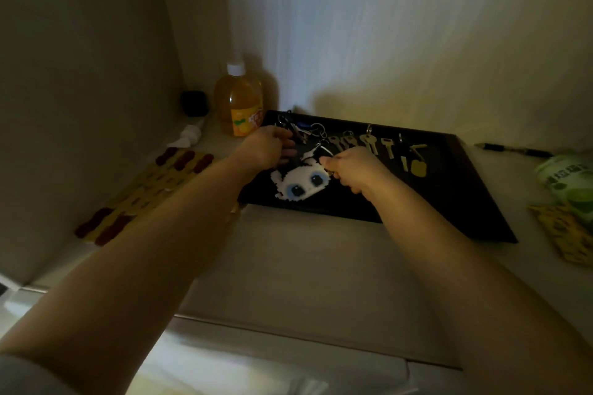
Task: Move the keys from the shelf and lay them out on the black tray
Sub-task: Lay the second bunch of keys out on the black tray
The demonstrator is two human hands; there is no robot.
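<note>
On the black tray (465,189), both hands closed on one key bunch (296,133): left hand (264,147) nearer it, right hand (348,167) pinching its pixel-cat charm (300,184).

Walls: pale back wall (401,42) meets a beige side panel (80,74) at a corner.
Surface: light table (305,250), smooth and matte.
Light: dim, warm yellowish cast; soft shadows fall on the back wall.
</note>
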